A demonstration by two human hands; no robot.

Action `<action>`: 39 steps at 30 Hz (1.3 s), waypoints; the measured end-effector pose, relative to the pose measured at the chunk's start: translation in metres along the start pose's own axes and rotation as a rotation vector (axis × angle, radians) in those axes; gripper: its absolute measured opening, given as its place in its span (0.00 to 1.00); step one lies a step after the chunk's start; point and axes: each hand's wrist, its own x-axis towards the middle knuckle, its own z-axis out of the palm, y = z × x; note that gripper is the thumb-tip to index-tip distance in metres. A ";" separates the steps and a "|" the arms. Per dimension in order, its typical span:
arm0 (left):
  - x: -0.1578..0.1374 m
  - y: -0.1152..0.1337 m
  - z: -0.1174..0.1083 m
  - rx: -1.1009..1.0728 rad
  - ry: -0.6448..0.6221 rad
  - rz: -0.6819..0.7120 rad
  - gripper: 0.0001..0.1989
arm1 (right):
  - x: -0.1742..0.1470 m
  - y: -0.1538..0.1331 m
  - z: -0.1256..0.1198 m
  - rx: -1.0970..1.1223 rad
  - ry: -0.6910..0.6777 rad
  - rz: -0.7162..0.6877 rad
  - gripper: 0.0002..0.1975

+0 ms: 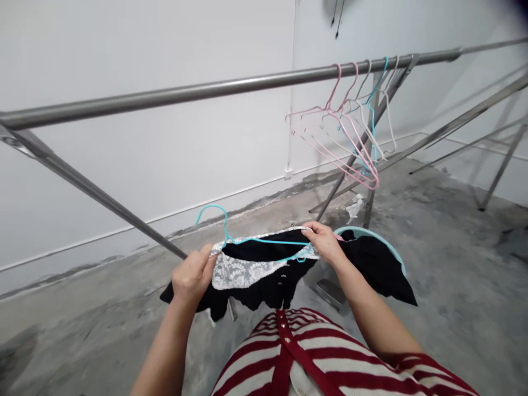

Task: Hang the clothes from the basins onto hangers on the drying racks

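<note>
A black garment with white lace at its neckline (247,273) is stretched between my two hands. My left hand (193,275) is closed on the lace edge at one side of the neck opening. At the other side, my right hand (324,240) pinches the edge between thumb and fingers. A light-blue hanger (264,240) lies across the neck opening, its hook pointing up near my left hand. One end of the hanger shows by the lace below my right hand; its other end is hidden by my left hand and the cloth.
A metal drying rack's rail (173,93) runs across ahead. Pink hangers (330,110), a blue hanger (373,115) and white ones hang at its right. A light-blue basin (390,246) with dark clothes (377,269) stands on the grey floor at right. A white wall is behind.
</note>
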 end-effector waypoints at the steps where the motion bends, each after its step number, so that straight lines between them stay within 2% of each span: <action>1: -0.002 0.000 0.002 0.039 0.017 0.026 0.12 | 0.000 -0.003 -0.001 0.017 0.014 0.022 0.10; 3: -0.003 0.001 0.005 0.065 0.086 0.010 0.12 | -0.001 -0.008 -0.001 -0.020 0.030 -0.011 0.10; 5: -0.001 0.003 0.005 0.012 0.161 -0.064 0.12 | -0.003 -0.011 0.001 -0.123 0.014 -0.118 0.09; 8: 0.002 0.004 0.002 -0.095 0.200 -0.154 0.10 | -0.006 -0.005 0.006 -0.236 -0.028 -0.267 0.08; 11: 0.003 -0.003 0.001 -0.153 0.157 -0.161 0.11 | -0.005 0.004 0.008 -0.255 -0.080 -0.322 0.09; 15: 0.004 -0.016 0.001 -0.296 -0.022 -0.018 0.12 | 0.003 0.004 0.003 -0.291 -0.068 -0.307 0.09; 17: 0.004 -0.017 -0.002 -0.381 -0.053 0.013 0.11 | 0.007 0.000 0.001 -0.320 -0.043 -0.327 0.09; 20: 0.003 -0.015 -0.007 -0.448 0.100 -0.113 0.08 | 0.009 -0.003 0.005 -0.322 -0.116 -0.414 0.09; 22: 0.002 -0.013 -0.007 -0.460 0.199 -0.216 0.08 | 0.006 0.000 0.011 -0.286 -0.189 -0.397 0.09; 23: 0.002 -0.014 -0.006 -0.456 0.207 -0.236 0.08 | 0.004 0.003 0.014 -0.241 -0.204 -0.353 0.10; 25: 0.000 -0.017 -0.002 -0.414 0.163 -0.190 0.09 | 0.000 0.008 0.018 -0.078 -0.191 -0.212 0.11; 27: -0.002 -0.022 0.003 -0.325 0.123 -0.065 0.10 | -0.004 0.008 0.019 0.139 -0.172 -0.031 0.13; 30: -0.005 -0.029 0.008 -0.113 0.154 0.119 0.10 | -0.007 0.002 0.019 0.331 -0.169 0.178 0.15; 32: -0.005 -0.031 0.010 0.070 0.191 0.179 0.10 | -0.008 -0.004 0.019 0.287 -0.125 0.166 0.14; 35: -0.004 -0.030 0.013 0.322 0.266 0.163 0.10 | -0.009 -0.009 0.018 0.059 -0.063 0.007 0.11; 37: -0.002 -0.027 0.016 0.404 0.298 0.145 0.11 | -0.010 -0.012 0.018 -0.072 -0.052 -0.062 0.09; 39: -0.001 -0.020 0.021 0.385 0.292 0.152 0.11 | -0.014 -0.018 0.023 -0.133 -0.022 -0.098 0.09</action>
